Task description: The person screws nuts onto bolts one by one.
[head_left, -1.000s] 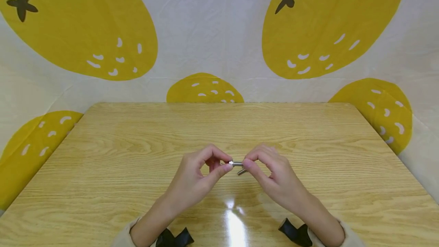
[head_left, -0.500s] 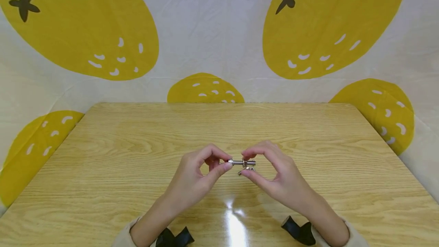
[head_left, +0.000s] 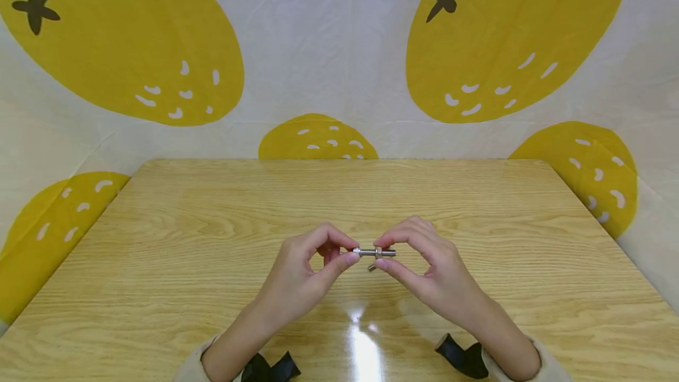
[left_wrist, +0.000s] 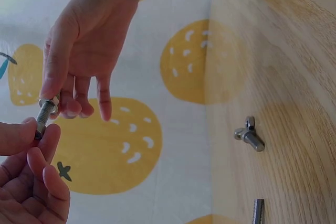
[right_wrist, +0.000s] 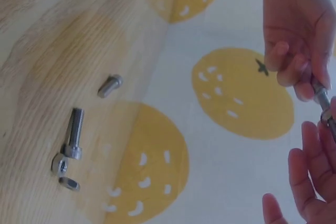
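Observation:
Between the two hands a silver bolt (head_left: pixel 367 252) is held roughly level above the table, its shank pointing right. My left hand (head_left: pixel 313 264) pinches the bolt's head end between thumb and fingertips. A nut (head_left: pixel 378 252) sits around the shank, and my right hand (head_left: pixel 424 258) pinches it with thumb above and below fingertips at its sides. The bolt's threaded end sticks out past the nut. In the left wrist view the nut (left_wrist: pixel 51 103) is at the right hand's fingertips, while the left thumb and finger grip the head.
On the wooden table (head_left: pixel 212 205) lie loose parts, mostly hidden under the right hand in the head view. The right wrist view shows a long bolt (right_wrist: pixel 75 132), a short bolt (right_wrist: pixel 109 86) and two nuts (right_wrist: pixel 60 164) there. A patterned cloth (head_left: pixel 323 63) hangs behind.
The right fingers first covered the bolt's end, then spread apart and showed the nut on the shank. Now they pinch the nut again. The left hand has kept its hold in place.

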Motion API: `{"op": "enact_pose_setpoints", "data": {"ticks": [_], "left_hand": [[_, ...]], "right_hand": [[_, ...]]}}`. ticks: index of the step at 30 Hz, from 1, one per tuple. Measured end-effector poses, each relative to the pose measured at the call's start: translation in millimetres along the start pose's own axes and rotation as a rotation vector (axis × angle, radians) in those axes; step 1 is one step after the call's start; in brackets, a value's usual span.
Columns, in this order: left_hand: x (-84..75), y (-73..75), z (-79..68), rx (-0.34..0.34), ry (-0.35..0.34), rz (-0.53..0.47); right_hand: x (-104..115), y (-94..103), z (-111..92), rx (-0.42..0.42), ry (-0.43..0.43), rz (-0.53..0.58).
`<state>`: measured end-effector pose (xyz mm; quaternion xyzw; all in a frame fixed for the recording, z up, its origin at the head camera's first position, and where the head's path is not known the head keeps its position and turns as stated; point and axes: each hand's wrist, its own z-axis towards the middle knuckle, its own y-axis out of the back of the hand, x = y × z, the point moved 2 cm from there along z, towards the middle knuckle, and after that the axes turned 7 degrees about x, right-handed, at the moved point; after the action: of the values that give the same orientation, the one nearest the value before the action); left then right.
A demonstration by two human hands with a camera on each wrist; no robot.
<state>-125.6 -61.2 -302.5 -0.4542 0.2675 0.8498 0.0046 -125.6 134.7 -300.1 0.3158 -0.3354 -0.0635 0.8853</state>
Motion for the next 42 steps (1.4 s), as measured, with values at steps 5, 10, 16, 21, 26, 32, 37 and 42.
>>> {"op": "enact_pose_setpoints", "data": {"ticks": [5,10,16,21,26,32,37,42], "left_hand": [[-1.0,-0.2,-0.3,-0.002,-0.021,-0.011],[-1.3,-1.0,-0.5,0.005,-0.021,-0.017],[-1.3,-0.8,-0.8,0.000,-0.009,-0.009],[-1.1,0.0,-0.6,-0.005,-0.015,0.002],[-0.8,1.2,-0.6,-0.005,-0.014,0.009],[-0.8,1.6,-0.5,-0.004,-0.020,0.014],[-1.0,1.4,-0.3,-0.004,-0.017,0.017],[-1.3,1.1,-0.5,-0.006,-0.021,0.012]], "right_hand": [[2.3,-2.0,-0.9,0.008,-0.099,0.031],[2.4,-5.2,-1.4,0.010,-0.150,0.038],[0.1,-4.9,-2.4,0.031,-0.189,0.003],[2.8,-1.8,-2.3,0.054,-0.186,-0.025],[4.2,-0.6,0.0,0.047,-0.085,-0.006],[3.3,-0.6,0.4,0.027,-0.021,0.010],[2.0,-0.7,0.2,0.020,-0.011,0.005],[0.2,-3.5,-0.8,0.020,-0.026,0.010]]}}
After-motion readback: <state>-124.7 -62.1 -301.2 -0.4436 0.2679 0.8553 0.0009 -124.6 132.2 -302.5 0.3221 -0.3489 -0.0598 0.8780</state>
